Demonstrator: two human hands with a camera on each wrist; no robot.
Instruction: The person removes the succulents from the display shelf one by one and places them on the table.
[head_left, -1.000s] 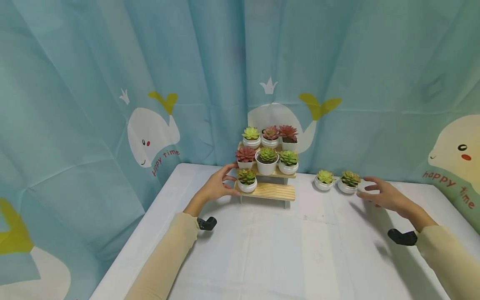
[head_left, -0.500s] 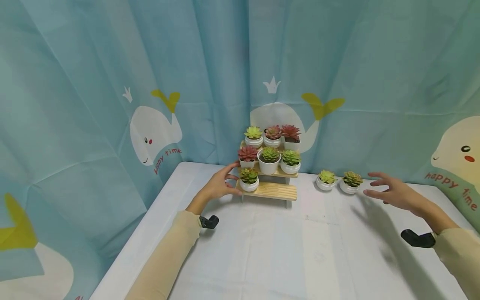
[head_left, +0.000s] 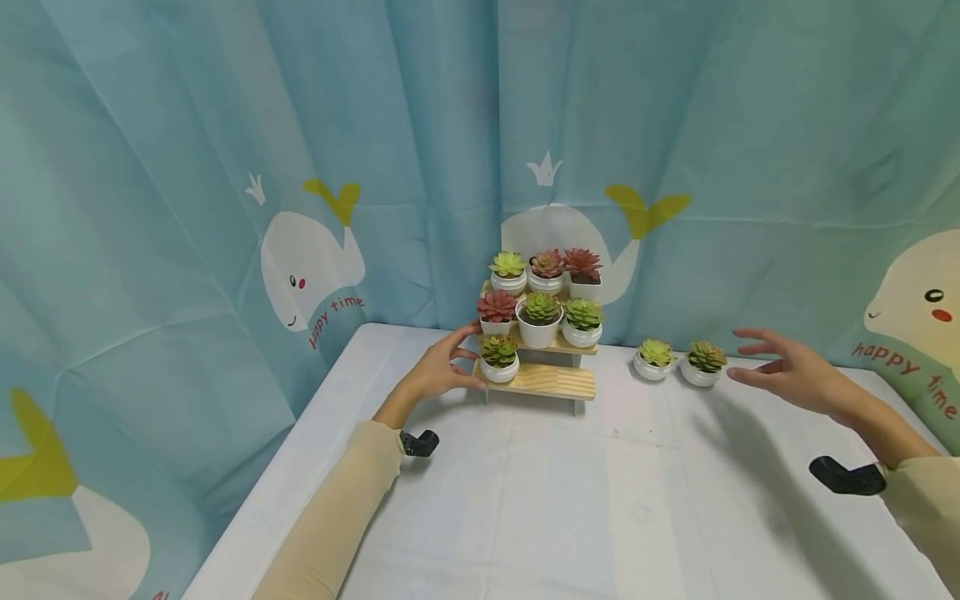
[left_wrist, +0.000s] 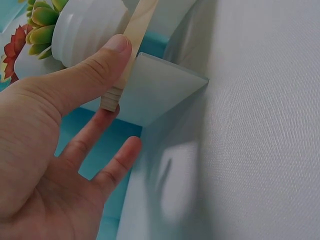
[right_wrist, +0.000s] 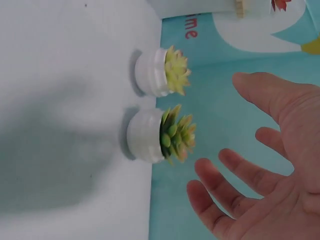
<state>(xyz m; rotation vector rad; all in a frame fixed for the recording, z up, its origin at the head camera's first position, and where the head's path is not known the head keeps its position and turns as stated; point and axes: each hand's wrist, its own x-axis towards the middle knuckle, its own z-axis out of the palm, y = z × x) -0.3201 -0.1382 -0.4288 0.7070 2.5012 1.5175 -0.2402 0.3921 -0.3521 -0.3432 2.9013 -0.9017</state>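
Observation:
A three-step wooden plant stand [head_left: 555,381] holds several potted succulents. My left hand [head_left: 438,367] is at the stand's left end; in the left wrist view its thumb [left_wrist: 102,62] lies on the lowest board [left_wrist: 131,47] and a fingertip is under the board's end, pinching it. Beside the thumb, a green succulent in a white pot [head_left: 500,371] sits on that board. My right hand [head_left: 798,375] hovers with spread fingers, holding nothing. To its left, apart from it, are a dark green succulent [head_left: 701,377] and a light green succulent [head_left: 653,372], both in white pots on the table.
The white-covered table [head_left: 555,508] meets a blue curtain [head_left: 427,125] with whale prints along its back edge. The upper steps bear red and green succulents, including a red succulent [head_left: 582,265] at the top right. Shadows fall under the right arm.
My right hand has drawn away from the dark green succulent, rightward and slightly up. The left hand stays at the stand. The view has shifted slightly.

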